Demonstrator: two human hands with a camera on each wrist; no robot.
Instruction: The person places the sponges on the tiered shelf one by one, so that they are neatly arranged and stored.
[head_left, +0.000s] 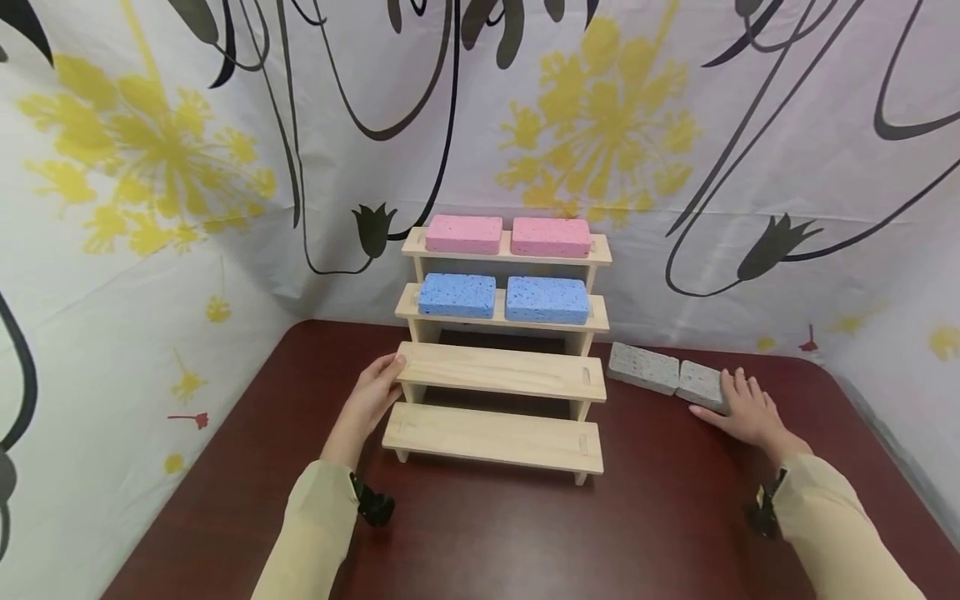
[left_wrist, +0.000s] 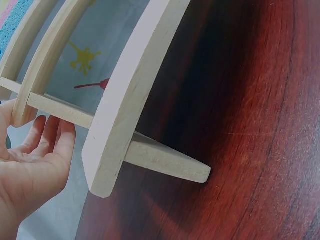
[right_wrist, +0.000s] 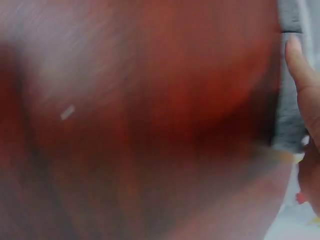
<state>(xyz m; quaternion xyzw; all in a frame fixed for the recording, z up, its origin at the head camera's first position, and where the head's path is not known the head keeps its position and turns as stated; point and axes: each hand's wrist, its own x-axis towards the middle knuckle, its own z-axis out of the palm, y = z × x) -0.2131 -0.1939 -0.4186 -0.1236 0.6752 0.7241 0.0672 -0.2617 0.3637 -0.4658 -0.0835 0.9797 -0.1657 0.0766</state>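
A stepped wooden shelf (head_left: 501,371) with several tiers stands on the table. My left hand (head_left: 375,383) grips the left end of its second tier from the bottom; in the left wrist view the fingers (left_wrist: 52,135) reach underneath. Two grey sponges lie end to end right of the shelf: a left one (head_left: 643,368) and a right one (head_left: 701,386). My right hand (head_left: 750,414) is at the right grey sponge with fingers spread and fairly straight. The blurred right wrist view shows the thumb (right_wrist: 297,62) along that sponge's side; the other fingers are mostly hidden there.
Two pink sponges, one left (head_left: 463,235) and one right (head_left: 551,237), sit on the top tier. Two blue sponges, left (head_left: 457,296) and right (head_left: 547,300), sit on the tier below. A patterned cloth (head_left: 322,183) hangs behind the dark red table (head_left: 480,533).
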